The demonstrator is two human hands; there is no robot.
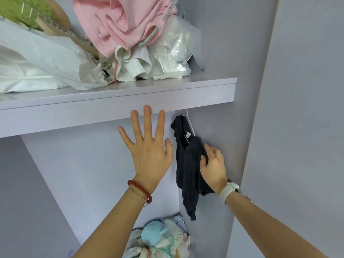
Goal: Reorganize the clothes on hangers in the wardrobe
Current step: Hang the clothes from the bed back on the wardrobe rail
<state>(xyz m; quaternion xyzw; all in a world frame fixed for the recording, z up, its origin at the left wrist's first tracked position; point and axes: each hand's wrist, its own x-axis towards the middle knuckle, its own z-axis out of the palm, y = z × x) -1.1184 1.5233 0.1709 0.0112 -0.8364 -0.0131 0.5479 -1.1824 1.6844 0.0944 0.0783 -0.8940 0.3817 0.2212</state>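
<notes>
Dark navy soft-knit garment [188, 168] on a thin white wire hanger [190, 125] is what's being dealt with right now. It hangs just under the pale lilac wardrobe shelf [119, 101], tucked into the right-hand corner against the side wall, and I can't see the rail or hook it hangs from.

The right hand [214, 168] has its grip closed on a fold of the fabric around shoulder height, fingers curled into the cloth. The left hand [149, 146] is spread wide and flat, holding nothing, with its fingertips up at the lower edge of the shelf front; whether it actually touches I can't tell.

Handling-wise, my guess is that it's very light and totally floppy. The cloth bunches where it's pinched and droops to a loose point at the bottom, so pulling on the fabric alone will probably just drag it sideways off the hanger. The hanger looks thin and a bit springy, and smooth enough for a knit to slide off. I'd take hold at the hanger neck, right under the hook, and use the other hand to steady the body of the garment.

Other stuff around: a crumpled pink garment [122, 23], white plastic bags [46, 58] and a white ribbed knit [132, 66] piled on the shelf, plus a heap of pale clothes [160, 239] down below.
</notes>
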